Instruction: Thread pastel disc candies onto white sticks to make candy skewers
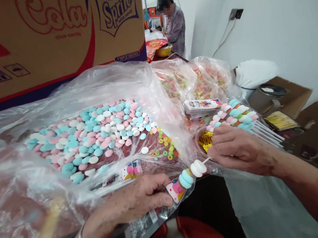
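Note:
My left hand (140, 196) pinches a clear printed bag (140, 227) between thumb and fingers. A candy skewer (186, 179) with blue and white pieces lies partly in or against that bag, by its colourful card; how far in, I cannot tell. The white stick (207, 160) of the skewer ends in the closed fingers of my right hand (237, 149). Beyond my right hand lies a stack of similar skewers (234, 114), their sticks pointing right. Gold twist ties (206, 140) sit in a round tub, partly hidden by my right hand.
Pink, blue and white candies (92, 131) spread over plastic sheeting, with small ring candies (166, 145) beside them. Behind are bags of ring candies (197, 79), a stack of cards (201, 105) and a large carton (56, 39). A person (174, 22) works at the back.

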Tool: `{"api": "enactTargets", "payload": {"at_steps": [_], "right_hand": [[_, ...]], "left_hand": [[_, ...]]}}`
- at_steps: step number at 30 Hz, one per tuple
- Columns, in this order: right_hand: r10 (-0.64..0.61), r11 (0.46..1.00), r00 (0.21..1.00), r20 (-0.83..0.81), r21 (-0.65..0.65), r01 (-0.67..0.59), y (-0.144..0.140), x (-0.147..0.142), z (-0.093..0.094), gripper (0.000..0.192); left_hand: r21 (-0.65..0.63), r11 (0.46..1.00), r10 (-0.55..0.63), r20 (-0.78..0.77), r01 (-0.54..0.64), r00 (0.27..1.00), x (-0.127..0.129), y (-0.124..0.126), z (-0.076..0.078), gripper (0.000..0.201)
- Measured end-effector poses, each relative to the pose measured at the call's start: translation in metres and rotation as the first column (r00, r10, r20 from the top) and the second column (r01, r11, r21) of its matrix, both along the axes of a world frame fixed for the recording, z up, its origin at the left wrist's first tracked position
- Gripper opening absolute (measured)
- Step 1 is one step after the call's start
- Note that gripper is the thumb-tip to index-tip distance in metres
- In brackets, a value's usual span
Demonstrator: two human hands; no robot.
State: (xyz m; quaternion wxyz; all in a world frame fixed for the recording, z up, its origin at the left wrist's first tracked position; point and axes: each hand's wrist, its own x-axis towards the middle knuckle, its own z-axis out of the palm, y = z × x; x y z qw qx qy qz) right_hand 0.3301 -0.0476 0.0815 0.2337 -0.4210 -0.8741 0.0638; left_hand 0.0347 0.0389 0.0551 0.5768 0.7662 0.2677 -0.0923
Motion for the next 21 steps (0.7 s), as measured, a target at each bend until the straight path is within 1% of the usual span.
{"api": "enactTargets", "payload": {"at_steps": [2,3,5,8,10,12,14,18,19,21], "right_hand": [[0.011,1.000,1.000,0.029,-0.002,-0.011,0.002,0.001,0.001,0.022],[0.016,1.000,0.999,0.031,-0.002,-0.016,0.003,0.002,0.002,0.022],[0.023,1.000,1.000,0.012,-0.013,-0.023,0.004,0.002,0.002,0.021],[0.014,0.997,0.999,-0.039,-0.076,-0.016,0.005,0.002,0.001,0.023],[0.005,0.992,0.998,-0.058,-0.129,-0.013,0.005,0.001,0.001,0.026],[0.010,0.989,0.998,-0.062,-0.149,-0.020,0.006,0.001,0.001,0.027],[0.029,0.991,0.998,-0.053,-0.131,-0.036,0.007,0.001,0.000,0.027],[0.061,0.998,0.996,-0.061,-0.018,-0.062,0.006,-0.001,-0.005,0.025],[0.055,0.999,0.996,-0.063,0.002,-0.055,0.005,-0.001,-0.006,0.025],[0.023,1.000,0.998,-0.050,0.013,-0.022,0.001,-0.003,-0.007,0.023]], "left_hand": [[0.075,0.995,-0.060,-0.016,0.061,0.998,0.002,0.000,0.002,0.022],[0.101,0.992,-0.073,-0.008,0.074,0.997,0.003,0.001,0.002,0.024],[0.099,0.993,-0.073,0.021,0.071,0.997,0.003,0.001,0.001,0.029],[-0.017,0.998,-0.057,0.042,0.058,0.997,0.002,0.002,0.000,0.030],[-0.107,0.992,-0.059,0.042,0.064,0.997,0.001,0.001,0.001,0.029],[-0.185,0.981,-0.056,0.043,0.063,0.998,0.000,0.001,0.000,0.027],[-0.261,0.965,-0.029,0.047,0.040,0.998,0.000,0.001,-0.001,0.026],[-0.390,0.921,0.048,0.091,-0.009,0.995,-0.001,0.000,-0.007,0.028],[-0.395,0.919,0.065,0.102,-0.020,0.993,-0.001,-0.001,-0.008,0.028],[-0.362,0.930,0.104,0.104,-0.060,0.989,0.001,-0.005,-0.008,0.027]]}}
